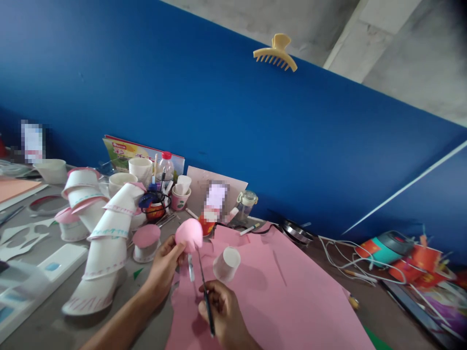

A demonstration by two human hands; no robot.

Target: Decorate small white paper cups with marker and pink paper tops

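Pink paper [188,231], raised short of bench [155,328] back edge.
Left grip [167,261] pinches it, likely for steadiness; right grip [226,312] holds dark tool [208,307], tip near it.

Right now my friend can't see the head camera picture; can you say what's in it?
The left hand holds a rounded pink piece, and the right hand holds a thin black-handled tool pointing up toward it. A white cup sits on a large pink sheet nearby, with stacked white cups to the left and a blue wall behind.
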